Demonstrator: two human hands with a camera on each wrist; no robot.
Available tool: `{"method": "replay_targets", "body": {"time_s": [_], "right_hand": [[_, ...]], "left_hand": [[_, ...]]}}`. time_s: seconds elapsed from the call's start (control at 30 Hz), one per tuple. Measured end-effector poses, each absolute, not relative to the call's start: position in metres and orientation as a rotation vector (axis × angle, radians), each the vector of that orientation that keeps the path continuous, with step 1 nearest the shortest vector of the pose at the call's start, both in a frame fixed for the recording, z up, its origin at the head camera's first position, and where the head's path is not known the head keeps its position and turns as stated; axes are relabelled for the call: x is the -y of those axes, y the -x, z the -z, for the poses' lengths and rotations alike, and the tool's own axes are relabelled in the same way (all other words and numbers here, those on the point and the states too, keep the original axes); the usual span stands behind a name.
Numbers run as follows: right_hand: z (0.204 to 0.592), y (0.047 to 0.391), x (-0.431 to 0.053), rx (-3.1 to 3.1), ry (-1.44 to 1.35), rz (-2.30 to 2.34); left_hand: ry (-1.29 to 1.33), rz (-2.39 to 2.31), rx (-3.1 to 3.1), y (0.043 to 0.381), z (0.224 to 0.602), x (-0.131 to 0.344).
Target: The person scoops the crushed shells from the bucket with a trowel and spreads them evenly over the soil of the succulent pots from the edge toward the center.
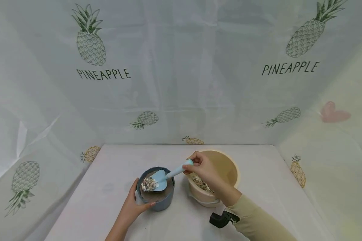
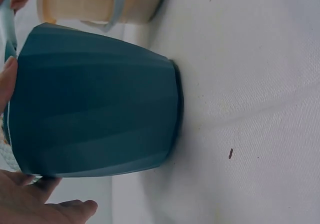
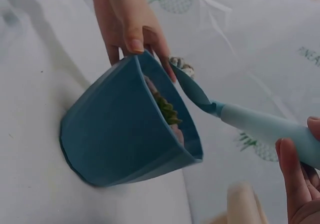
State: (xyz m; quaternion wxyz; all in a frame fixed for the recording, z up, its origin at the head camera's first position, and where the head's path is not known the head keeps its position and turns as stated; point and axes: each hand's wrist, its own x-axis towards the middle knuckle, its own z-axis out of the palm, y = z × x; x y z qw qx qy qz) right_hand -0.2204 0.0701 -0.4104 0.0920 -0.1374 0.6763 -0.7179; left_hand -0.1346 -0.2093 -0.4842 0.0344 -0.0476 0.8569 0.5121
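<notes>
Gripping pot [image 1: 161,205] at eight o'clock with spread-fingered left hand [image 1: 132,205]; pinching scoop [image 1: 160,179] between curled fingers of right hand [image 1: 202,167]. Probably filling; needs gravel [image 1: 149,184] tipped.

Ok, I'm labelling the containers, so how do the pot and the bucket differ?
The pot is blue, while the bucket is cream. The bucket is wider across the top than the pot. The bucket has a pale handle; none shows on the pot. Both are open at the top and stand upright on the table.
</notes>
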Motion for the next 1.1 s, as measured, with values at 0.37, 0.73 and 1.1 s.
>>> {"method": "replay_targets", "body": {"time_s": [0.37,0.73,1.1], "right_hand": [[0.401,0.23,-0.049,-2.138,0.533,1.998],[0.386,0.229,-0.035,-2.238,0.65,1.827],[0.383,0.235,-0.024,-2.356,0.709,1.771]], "left_hand": [[0.187,-1.583,-2.632,0.134,0.483,0.205],[0.186,-1.617,-2.612,0.134,0.484,0.207],[0.14,-1.708,-2.572,0.134,0.487,0.206]]}}
